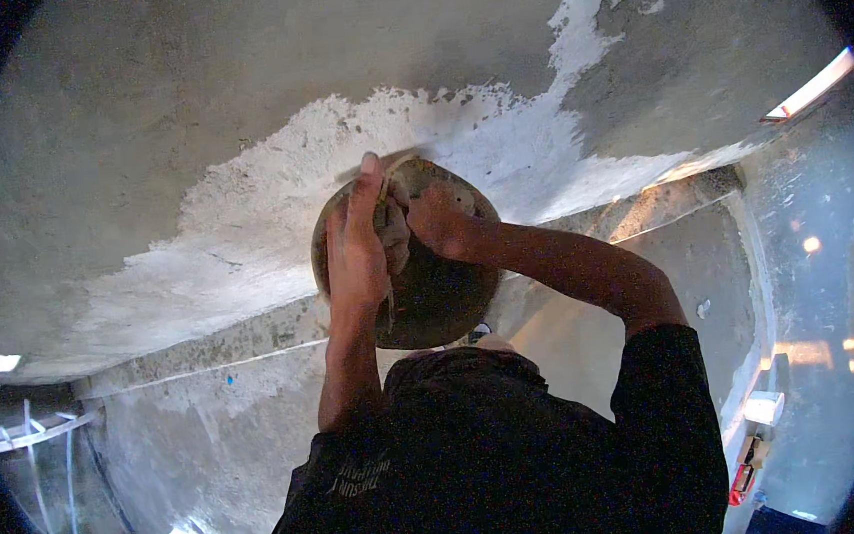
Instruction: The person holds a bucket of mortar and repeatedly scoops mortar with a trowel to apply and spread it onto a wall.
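A dark round basin (437, 301) sits between my body and the wall, its surface smeared with grey. What bears its weight is hidden. Over its left side is my left hand (353, 248), one finger pointing up and the others curled inward, coated in something pale grey. My right hand (440, 221) is closed in a fist over the basin's upper middle, close beside the left. What either hand grips is too dark to make out. A thin pale edge (401, 164) shows near the basin's far rim, just above the hands.
Ahead stands a grey wall (183, 95) with a rough whitish patch (269, 174) across it. A ledge (203, 355) runs along its foot. Pale bent pipes or rods (70, 476) stand at the lower left. A white box (764, 407) and a red item (740, 483) lie at the right.
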Demonstrator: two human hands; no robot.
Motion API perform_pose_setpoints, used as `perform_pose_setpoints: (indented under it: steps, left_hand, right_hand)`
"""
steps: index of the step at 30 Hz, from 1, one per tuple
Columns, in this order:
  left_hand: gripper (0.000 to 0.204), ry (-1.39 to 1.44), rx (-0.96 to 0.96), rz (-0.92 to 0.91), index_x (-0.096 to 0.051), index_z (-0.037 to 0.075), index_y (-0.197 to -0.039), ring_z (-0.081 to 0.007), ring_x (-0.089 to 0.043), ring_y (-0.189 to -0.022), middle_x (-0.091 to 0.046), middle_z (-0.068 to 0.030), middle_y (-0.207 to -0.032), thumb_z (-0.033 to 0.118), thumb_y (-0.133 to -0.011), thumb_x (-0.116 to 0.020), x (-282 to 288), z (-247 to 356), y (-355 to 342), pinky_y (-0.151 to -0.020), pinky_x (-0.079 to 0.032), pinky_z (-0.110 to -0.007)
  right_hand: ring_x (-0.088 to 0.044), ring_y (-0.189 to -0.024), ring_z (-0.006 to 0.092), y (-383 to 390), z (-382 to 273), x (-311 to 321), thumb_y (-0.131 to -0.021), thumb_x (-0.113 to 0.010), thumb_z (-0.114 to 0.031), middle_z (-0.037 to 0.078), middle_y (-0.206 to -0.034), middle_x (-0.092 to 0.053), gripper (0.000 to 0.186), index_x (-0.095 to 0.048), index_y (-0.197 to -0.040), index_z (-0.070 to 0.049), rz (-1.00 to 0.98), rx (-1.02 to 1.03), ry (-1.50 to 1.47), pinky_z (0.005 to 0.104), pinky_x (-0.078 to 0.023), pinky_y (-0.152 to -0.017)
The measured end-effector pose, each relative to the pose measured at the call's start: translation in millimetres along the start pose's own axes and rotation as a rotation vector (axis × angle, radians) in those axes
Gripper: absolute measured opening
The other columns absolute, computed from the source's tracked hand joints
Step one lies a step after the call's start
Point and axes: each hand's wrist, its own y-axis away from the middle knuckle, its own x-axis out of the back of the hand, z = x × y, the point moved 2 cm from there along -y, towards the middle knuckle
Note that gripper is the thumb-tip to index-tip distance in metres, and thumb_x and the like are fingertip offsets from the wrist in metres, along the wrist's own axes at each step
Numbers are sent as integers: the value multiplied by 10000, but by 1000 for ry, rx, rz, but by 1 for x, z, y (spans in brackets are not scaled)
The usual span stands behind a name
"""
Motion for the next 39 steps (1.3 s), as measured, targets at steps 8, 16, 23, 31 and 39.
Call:
perform_pose_setpoints:
  steps: [8,16,23,31,39]
  left_hand:
    - [407,68,0,-69,-534,145,-698,-42,-305,-382,-390,80,-503,522,-843,-481,-3,1,0,-354,-202,-211]
    - [408,-66,17,-110,-585,83,-822,-57,-402,-471,-492,38,-599,483,-844,-506,-20,16,16,-424,-294,-205]
    - [445,-222,-69,-114,-606,34,-956,-131,-545,-733,-603,-37,-843,456,-844,-520,-8,16,14,-676,-429,-255]
    - [591,-136,-18,-26,-577,-35,-858,-184,-481,-731,-543,-74,-770,546,-826,-475,-1,18,10,-706,-382,-310]
    - [608,-86,-78,135,-604,21,-840,-110,-487,-592,-535,-18,-660,607,-818,-443,15,-2,-8,-537,-374,-239]
  right_hand:
    - [-631,-715,227,21,9,15,-762,-566,-179,96,-743,-638,127,-652,-737,-89,-89,-20,-116,396,-461,-680]
    - [-632,-682,293,30,16,-31,-739,-533,-159,129,-638,-601,141,-610,-636,-100,288,10,-317,445,-494,-566]
    - [-639,-787,312,31,0,5,-670,-677,-261,149,-952,-636,492,-540,-1108,-83,-55,112,-397,427,-511,-727]
    - [-627,-773,343,34,2,34,-645,-684,-216,155,-863,-634,282,-623,-847,-31,-143,176,-444,438,-502,-694]
    - [-621,-756,315,58,33,25,-635,-734,-309,168,-804,-639,413,-634,-899,-9,-65,269,-844,386,-493,-665]
